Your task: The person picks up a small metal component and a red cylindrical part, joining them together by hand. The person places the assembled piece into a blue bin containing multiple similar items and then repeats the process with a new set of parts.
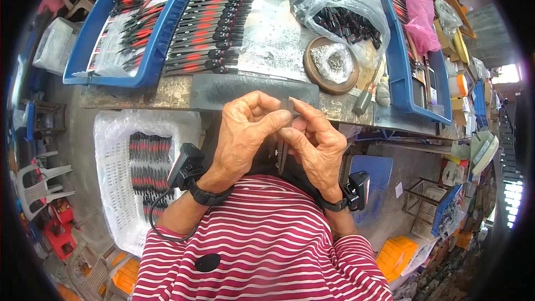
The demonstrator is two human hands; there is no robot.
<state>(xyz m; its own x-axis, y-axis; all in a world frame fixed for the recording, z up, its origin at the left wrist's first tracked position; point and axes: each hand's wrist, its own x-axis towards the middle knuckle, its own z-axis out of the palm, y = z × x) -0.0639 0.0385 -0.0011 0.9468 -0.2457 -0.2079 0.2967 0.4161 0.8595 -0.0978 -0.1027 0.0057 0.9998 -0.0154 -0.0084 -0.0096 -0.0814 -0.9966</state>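
Overhead, clear bag (340,0) behind both hands (281,134).

A clear plastic bag (340,8) of dark red-marked parts lies far on the workbench, right of centre. A crumpled pink plastic bag (419,14) sits farther right. Small yellow and white boxes (460,97) stand at the far right.

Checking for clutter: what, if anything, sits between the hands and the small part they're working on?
Nothing visible. The left hand and right hand meet over the small dark part, fingertips close around it. The blue trays and round dish lie farther back on the bench.
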